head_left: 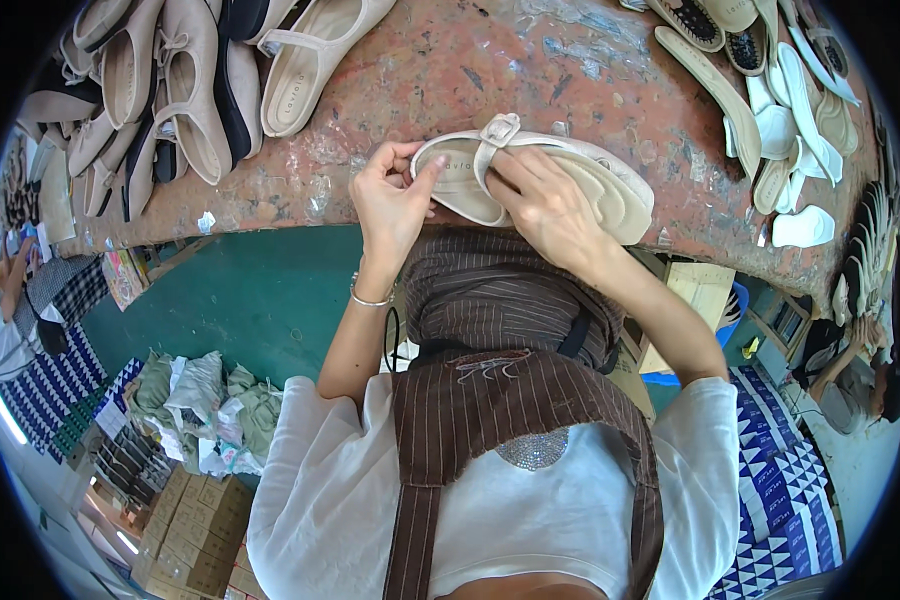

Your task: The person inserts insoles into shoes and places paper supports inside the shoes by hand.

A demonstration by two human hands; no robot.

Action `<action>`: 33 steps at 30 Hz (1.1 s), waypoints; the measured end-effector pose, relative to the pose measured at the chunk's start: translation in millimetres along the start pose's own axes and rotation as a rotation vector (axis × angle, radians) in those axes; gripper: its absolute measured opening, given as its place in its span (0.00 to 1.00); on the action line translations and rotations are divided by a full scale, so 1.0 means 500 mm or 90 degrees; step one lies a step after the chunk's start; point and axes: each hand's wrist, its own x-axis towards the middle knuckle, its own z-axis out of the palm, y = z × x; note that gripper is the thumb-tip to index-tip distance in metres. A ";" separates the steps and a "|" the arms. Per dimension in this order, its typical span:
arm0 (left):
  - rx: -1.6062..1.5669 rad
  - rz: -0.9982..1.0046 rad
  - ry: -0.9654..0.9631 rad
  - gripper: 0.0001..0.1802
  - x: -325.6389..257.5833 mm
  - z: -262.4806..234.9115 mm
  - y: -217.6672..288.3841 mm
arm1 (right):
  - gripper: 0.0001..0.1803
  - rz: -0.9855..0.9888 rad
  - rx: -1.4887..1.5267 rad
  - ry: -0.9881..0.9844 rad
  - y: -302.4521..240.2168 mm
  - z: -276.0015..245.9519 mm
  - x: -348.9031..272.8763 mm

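Observation:
A beige strapped shoe [638, 186] lies across the near edge of the worktable, its narrow strap [483, 160] topped by a small bow-like ornament [500, 130]. Thumb and fingers of my left hand [390, 195] pinch the rim at the shoe's left end. My right hand [545, 205] reaches into the shoe just right of the strap, its fingers bent down against the insole and partly hidden. Printing marks the insole [458, 170] left of the strap. At the right end, a padded beige surface [605, 195] with curved contours shows beside my right wrist.
The worn reddish worktable [400, 90] carries several beige strapped shoes [195, 110] at the left. Loose insoles [715, 90] and white shaped pieces [802, 228] are piled at the right. Bagged bundles [205, 400] and cartons [195, 535] stand lower left. Other people work at both sides.

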 end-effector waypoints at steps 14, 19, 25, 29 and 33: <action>0.135 0.072 0.019 0.04 0.015 0.005 0.013 | 0.16 0.048 -0.190 -0.108 -0.035 -0.053 -0.020; 0.326 0.149 -0.008 0.07 -0.058 0.039 0.008 | 0.09 0.263 -0.235 0.241 0.040 -0.108 -0.017; 0.503 0.280 -0.253 0.12 -0.156 0.122 0.096 | 0.25 0.604 0.136 0.158 0.052 -0.202 0.026; 0.543 0.524 -0.268 0.20 -0.174 0.152 0.083 | 0.13 0.221 -0.049 0.137 -0.043 -0.153 -0.071; 0.644 0.492 -0.340 0.35 -0.182 0.187 0.011 | 0.20 0.276 -0.076 0.079 -0.063 -0.064 -0.124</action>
